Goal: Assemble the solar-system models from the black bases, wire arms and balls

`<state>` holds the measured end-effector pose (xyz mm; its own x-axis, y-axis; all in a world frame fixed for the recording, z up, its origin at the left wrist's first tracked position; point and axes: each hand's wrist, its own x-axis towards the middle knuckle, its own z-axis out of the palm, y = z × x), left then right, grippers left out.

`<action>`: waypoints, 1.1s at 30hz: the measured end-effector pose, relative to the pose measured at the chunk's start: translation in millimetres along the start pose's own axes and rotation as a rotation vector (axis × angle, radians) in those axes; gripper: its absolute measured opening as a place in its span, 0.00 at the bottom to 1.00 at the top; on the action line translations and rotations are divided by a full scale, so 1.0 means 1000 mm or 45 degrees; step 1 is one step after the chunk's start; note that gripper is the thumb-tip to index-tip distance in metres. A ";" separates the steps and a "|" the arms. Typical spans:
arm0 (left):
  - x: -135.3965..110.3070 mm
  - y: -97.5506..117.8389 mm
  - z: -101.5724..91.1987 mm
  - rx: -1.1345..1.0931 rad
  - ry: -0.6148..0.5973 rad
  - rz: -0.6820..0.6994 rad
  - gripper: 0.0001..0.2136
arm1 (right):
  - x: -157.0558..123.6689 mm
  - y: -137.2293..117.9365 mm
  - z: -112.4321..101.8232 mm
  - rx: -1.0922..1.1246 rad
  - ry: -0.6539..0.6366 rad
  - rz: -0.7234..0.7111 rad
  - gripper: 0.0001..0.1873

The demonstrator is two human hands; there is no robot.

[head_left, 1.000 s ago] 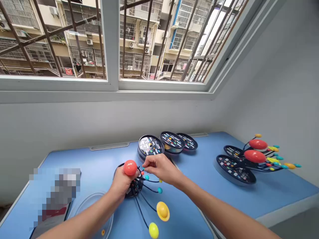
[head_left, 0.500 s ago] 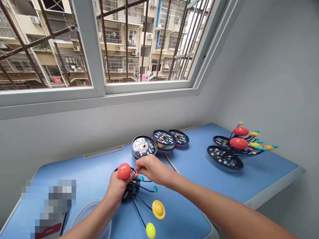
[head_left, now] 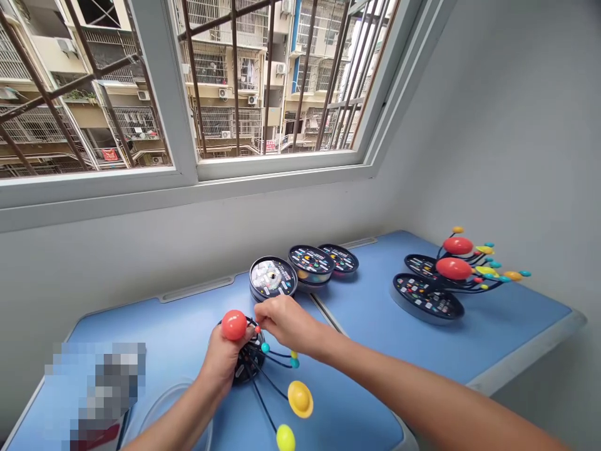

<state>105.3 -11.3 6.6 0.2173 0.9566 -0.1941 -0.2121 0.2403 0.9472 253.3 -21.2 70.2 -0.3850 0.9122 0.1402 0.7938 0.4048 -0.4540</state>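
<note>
Toy planet model [head_left: 248, 369], one, at the middle of the tabletop [head_left: 361, 369], black wires splayed toward the near edge. Left hand [head_left: 220, 363]: clamped around the model's black disc base [head_left: 241, 374], large red ball [head_left: 233, 325] showing above the fingers; grip apparently for steadying the piece against springy wires. Right hand [head_left: 286, 326]: fingertips [head_left: 263, 316] pinched in beside a small red bead [head_left: 257, 329], probably for fine work at close quarters; actual contact unclear. Hands close together on one model, not visibly touching each other. Also on the wires: teal bead [head_left: 265, 347], yellow ringed ball [head_left: 300, 399], small yellow ball [head_left: 285, 438], all clear of the fingers. Beyond: three round black tins [head_left: 273, 277], lined up near the wall, out of the working space. To the right, well apart: two more planet models [head_left: 453, 269] on black discs. Near the left forearm: clear plastic lid [head_left: 164, 404], partly hidden.
</note>
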 end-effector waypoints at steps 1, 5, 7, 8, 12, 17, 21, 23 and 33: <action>-0.001 0.000 0.000 0.008 -0.003 -0.008 0.14 | 0.000 0.000 0.000 0.018 0.003 0.012 0.10; -0.003 0.000 -0.001 0.021 0.004 -0.012 0.13 | -0.001 0.000 0.001 0.089 0.008 0.038 0.09; -0.002 -0.001 -0.001 0.016 0.000 -0.005 0.12 | -0.001 0.001 0.002 0.100 0.019 0.043 0.10; -0.001 -0.001 -0.001 0.015 -0.002 -0.003 0.12 | -0.001 0.001 0.003 0.098 0.025 0.047 0.10; 0.000 -0.002 0.001 0.023 0.012 0.020 0.11 | 0.001 0.003 0.005 0.100 0.040 0.060 0.10; -0.007 0.002 -0.001 0.163 -0.015 0.085 0.11 | -0.008 0.002 -0.006 0.175 0.022 0.057 0.10; -0.008 0.004 -0.010 0.422 -0.076 0.169 0.10 | -0.024 -0.024 -0.015 0.104 0.430 -0.032 0.09; -0.006 0.005 -0.015 0.475 -0.097 0.176 0.10 | -0.033 -0.048 -0.009 0.102 0.387 -0.221 0.10; -0.002 0.015 -0.035 0.432 -0.253 0.197 0.05 | -0.008 -0.144 0.079 -0.633 -0.762 -0.628 0.10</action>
<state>68.6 -4.3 12.7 0.3944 0.9187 -0.0211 0.0620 -0.0037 0.9981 104.8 -91.6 65.4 -0.8031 0.5002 -0.3239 0.5325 0.8463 -0.0135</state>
